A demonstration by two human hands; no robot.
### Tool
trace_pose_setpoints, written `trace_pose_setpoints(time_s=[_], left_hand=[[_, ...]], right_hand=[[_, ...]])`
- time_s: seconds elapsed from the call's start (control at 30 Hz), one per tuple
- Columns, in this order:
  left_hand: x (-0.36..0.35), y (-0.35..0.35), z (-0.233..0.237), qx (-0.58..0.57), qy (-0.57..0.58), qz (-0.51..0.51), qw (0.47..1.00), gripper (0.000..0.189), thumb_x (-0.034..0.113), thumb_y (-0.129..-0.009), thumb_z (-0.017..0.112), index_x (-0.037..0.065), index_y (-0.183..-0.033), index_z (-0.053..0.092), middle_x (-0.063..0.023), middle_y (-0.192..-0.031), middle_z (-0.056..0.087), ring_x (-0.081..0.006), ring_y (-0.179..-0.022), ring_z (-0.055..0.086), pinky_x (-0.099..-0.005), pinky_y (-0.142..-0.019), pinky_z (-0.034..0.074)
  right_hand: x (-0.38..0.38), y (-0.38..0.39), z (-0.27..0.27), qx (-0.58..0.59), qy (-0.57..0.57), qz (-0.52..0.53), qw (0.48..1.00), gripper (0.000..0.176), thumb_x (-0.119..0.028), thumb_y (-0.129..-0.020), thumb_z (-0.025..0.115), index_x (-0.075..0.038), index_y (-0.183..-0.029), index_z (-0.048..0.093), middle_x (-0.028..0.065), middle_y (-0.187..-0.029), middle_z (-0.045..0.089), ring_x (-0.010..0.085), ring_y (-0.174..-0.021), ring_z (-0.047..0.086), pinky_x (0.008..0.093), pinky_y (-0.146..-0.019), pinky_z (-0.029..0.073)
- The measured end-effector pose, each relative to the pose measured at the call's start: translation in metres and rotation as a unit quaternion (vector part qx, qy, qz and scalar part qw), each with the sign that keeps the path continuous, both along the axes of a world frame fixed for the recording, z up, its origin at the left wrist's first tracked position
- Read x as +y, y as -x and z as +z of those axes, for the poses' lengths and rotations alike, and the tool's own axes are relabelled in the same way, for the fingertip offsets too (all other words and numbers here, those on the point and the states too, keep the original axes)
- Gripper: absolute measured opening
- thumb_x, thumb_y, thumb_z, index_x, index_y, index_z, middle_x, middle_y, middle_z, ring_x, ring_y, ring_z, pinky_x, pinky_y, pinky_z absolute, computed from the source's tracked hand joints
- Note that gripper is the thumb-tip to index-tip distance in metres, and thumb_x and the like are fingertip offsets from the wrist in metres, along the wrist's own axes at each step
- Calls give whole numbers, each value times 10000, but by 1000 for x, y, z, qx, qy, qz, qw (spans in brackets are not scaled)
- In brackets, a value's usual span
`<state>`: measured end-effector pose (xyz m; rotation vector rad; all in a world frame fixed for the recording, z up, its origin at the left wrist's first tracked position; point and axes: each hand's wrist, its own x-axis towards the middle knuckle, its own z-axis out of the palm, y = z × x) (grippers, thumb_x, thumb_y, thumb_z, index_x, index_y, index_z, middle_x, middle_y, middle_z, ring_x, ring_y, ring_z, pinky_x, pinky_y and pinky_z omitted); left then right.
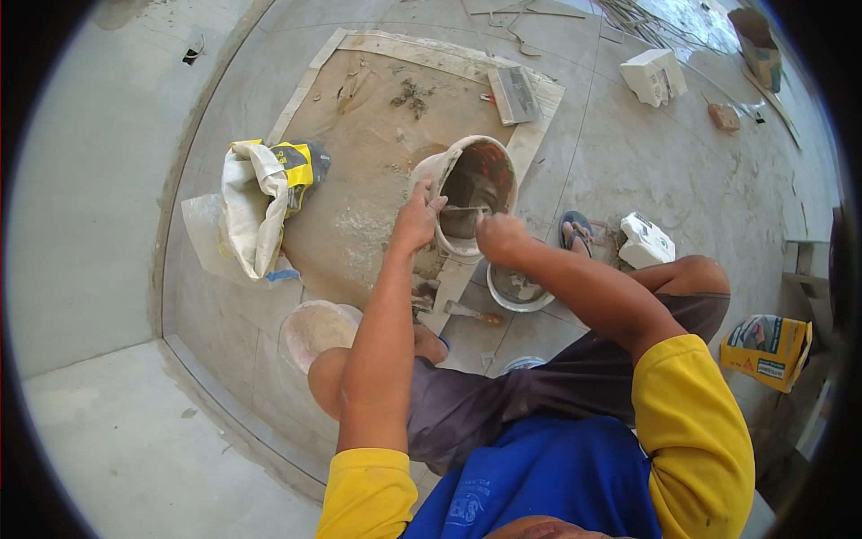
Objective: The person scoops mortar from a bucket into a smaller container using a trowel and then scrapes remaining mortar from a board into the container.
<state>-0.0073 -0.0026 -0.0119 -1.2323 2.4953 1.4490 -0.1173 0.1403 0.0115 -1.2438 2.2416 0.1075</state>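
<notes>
A whitish bucket (434, 167) is tipped on its side over the dusty board, its mouth turned toward the right. My left hand (418, 216) grips the bucket's rim at its near left side. Closed around the handle of a trowel, my right hand (503, 239) is at the bucket's mouth. The trowel's blade (461, 217) reaches into the bucket, against grey, wet-looking material (471, 189). Just below my right hand stands a round pail (519, 302) with grey contents. A brush (473, 313) lies near the pail.
An open bag (254, 211) stands at the left of the board (350, 242). A flat notched trowel (514, 95) lies at its upper right. White blocks (653, 77), a yellow bag (766, 352) and a brick piece (724, 117) are on the right. A pale basin (314, 328) sits beside my left knee.
</notes>
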Motion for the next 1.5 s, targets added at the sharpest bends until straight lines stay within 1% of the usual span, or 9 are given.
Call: trace_pose_setpoints(time_s=[0.1,0.23,0.5,0.63,0.83,1.03,1.23,1.4,1.5], left_hand=[[2,1,2,20,13,7,1000,531,306,-859,574,111,-1316,387,-275,-1076,582,-440,-1018,547,-464,-845,430],[5,3,10,6,39,-14,999,532,302,-860,570,109,-1319,382,-274,-1070,585,-445,-1006,549,-470,-837,433],[5,2,7,3,-7,3,1000,506,290,-858,576,100,-1292,398,-269,-1096,578,-432,-1032,545,-458,-852,429],[2,8,17,1,41,-6,999,496,287,-856,582,92,-1277,407,-268,-1092,578,-430,-1034,544,-449,-850,433],[-1,6,7,29,-44,28,998,480,289,-859,579,88,-1265,422,-268,-1083,581,-424,-1031,548,-444,-854,431],[-1,7,13,18,32,1,999,469,293,-860,572,94,-1260,429,-267,-1052,595,-422,-1004,562,-444,-834,437],[0,3,11,0,-17,10,1000,526,289,-860,569,118,-1322,386,-268,-1056,593,-440,-998,556,-452,-833,435],[3,5,5,24,36,-8,999,526,293,-858,572,115,-1318,386,-264,-1061,592,-440,-1005,552,-456,-842,434],[2,8,-3,43,57,-17,997,516,262,-874,579,115,-1327,379,-246,-1040,617,-354,-848,646,-414,-612,533]], right_hand=[[-14,26,7,-16,-19,74,997,244,-124,-833,526,-48,-1044,623,160,-998,658,267,-883,664,324,-714,540],[-15,4,-19,23,87,-140,986,248,-121,-834,529,-47,-1056,612,140,-943,671,264,-859,669,319,-717,539],[-22,24,25,-29,-46,94,994,218,-131,-839,511,-35,-975,650,151,-945,672,271,-875,667,334,-717,543],[-17,-18,-14,-20,119,-142,983,209,-143,-844,503,-45,-953,652,139,-923,677,270,-858,670,349,-714,544],[-12,7,25,-15,23,83,996,213,-130,-816,542,-29,-964,657,142,-940,674,282,-892,661,360,-754,534],[-18,-1,-25,-10,124,-160,979,241,-134,-799,564,-22,-997,646,160,-981,662,290,-887,661,350,-743,536],[-10,18,20,-9,-19,108,994,245,-113,-802,548,-35,-1015,641,169,-975,662,286,-902,658,350,-736,535],[-23,31,-8,-3,60,-124,990,292,-117,-818,533,-50,-1092,604,142,-1079,640,270,-955,644,353,-746,534],[-10,1,-18,-15,-13,-98,995,282,-138,-868,439,-35,-1090,579,173,-1026,646,275,-938,644,394,-760,522]])
